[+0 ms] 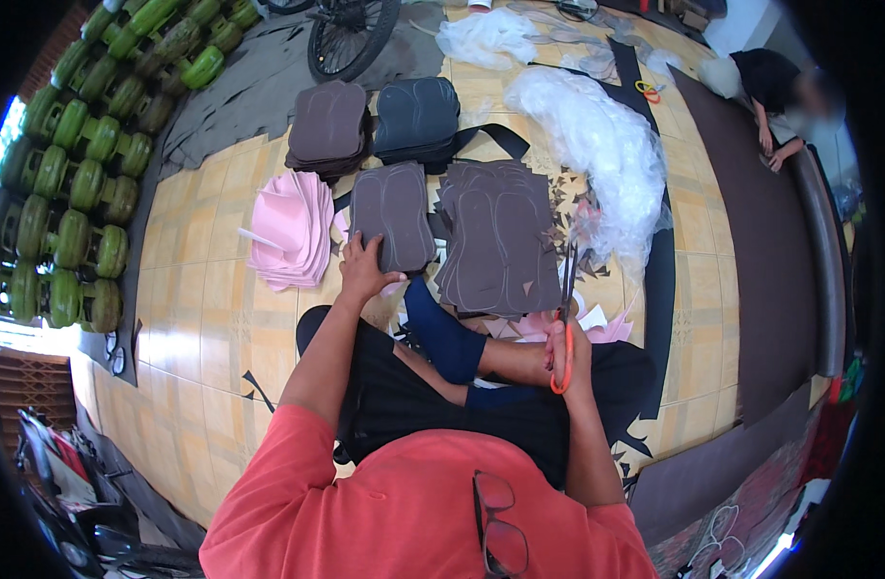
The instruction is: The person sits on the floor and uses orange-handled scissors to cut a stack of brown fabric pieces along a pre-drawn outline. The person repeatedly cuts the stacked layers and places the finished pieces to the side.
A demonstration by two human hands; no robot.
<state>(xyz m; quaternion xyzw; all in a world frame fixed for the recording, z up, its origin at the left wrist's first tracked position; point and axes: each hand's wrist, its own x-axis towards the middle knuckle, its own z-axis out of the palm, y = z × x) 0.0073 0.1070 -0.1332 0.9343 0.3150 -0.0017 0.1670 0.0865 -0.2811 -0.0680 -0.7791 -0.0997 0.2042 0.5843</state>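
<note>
A yellow tiled floor (pixel 201 299) spreads beneath the seated person, with rows of rounded green metal cylinders (pixel 71 232) piled along the left side. On the right, a long dark brown sheet of material (pixel 751 222) lies across the tiles, and another person (pixel 768 82) bends over its far end.

In front of the person's crossed legs lies a stack of dark grey-brown sheets cut with curved edges (pixel 391 212). The left hand (pixel 367 270) is spread open, its fingers resting on this stack's lower left edge and its thumb stretched out near the bottom edge. The right hand (pixel 572 359) is curled around the orange handles of long scissors with dark blades (pixel 565 294), which point away from the body, beside a broader stack of outlined brown sheets (pixel 498 236).

A stack of pale pink sheets (pixel 293 236) sits to the left; crumpled clear plastic film (pixel 597 145) lies at upper right.
</note>
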